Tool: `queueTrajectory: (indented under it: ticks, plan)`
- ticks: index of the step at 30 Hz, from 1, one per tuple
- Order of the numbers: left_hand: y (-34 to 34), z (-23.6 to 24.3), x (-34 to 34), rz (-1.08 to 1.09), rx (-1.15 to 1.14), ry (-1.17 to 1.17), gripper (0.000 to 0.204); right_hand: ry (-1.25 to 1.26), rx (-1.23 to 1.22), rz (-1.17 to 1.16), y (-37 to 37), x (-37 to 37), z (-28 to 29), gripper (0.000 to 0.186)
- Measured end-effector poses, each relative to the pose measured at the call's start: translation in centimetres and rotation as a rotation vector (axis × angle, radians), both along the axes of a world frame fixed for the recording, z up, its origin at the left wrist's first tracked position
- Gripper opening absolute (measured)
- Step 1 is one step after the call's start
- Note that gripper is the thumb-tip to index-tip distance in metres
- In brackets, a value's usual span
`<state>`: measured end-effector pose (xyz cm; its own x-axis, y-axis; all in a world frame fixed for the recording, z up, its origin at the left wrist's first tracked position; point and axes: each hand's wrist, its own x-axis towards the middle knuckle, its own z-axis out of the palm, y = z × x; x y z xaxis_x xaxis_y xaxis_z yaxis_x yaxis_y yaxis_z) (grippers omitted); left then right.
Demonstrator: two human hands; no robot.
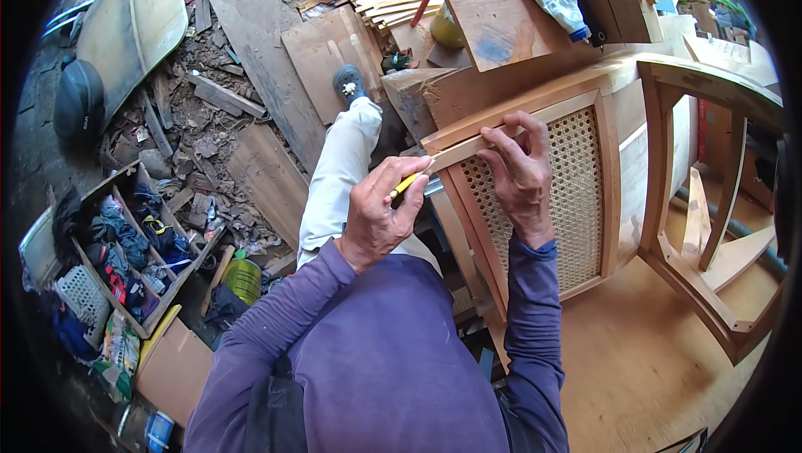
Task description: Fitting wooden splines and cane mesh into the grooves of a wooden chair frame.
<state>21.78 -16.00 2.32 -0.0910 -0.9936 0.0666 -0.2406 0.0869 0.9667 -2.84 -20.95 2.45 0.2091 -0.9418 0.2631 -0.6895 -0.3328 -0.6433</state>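
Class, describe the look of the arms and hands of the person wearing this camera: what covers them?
The left hand and right hand are bare, without gloves. Long, close-fitting sleeves reach the wrists: the left sleeve is purple, the right sleeve a darker, bluer purple with creases.

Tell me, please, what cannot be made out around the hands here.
Yellow marking tool: head view; the left hand covers part.
Pale wooden strip: head view; right hand hides whether it runs on.
Cane panel: head view; right hand and sleeve cover some weave.
Purple shirt: head view; cut off by lower edge.
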Motion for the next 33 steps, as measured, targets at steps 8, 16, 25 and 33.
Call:
queueTrajectory:
  ticks: [8, 16, 25, 33]
  plan:
    - [-0.25, -0.72, -0.48, -0.007, -0.075, -0.064, 0.025, -0.008, 0.015, -0.018, -0.05, 0.13, 0.24, 0.045]
    - [-0.39, -0.81, -0.78, -0.002, -0.067, -0.072, 0.028, -0.026, 0.025, -0.023, -0.06, 0.08, 0.17, 0.042]
    - [-0.77, -0.71, -0.73, -0.03, -0.09, -0.11, 0.028, -0.029, 0.014, -0.02, -0.17, 0.02, 0.18, 0.042]
    - [-0.54, -0.54, -0.85, -0.004, -0.054, -0.089, 0.022, -0.033, 0.005, -0.016, -0.15, 0.0, -0.05, 0.042]
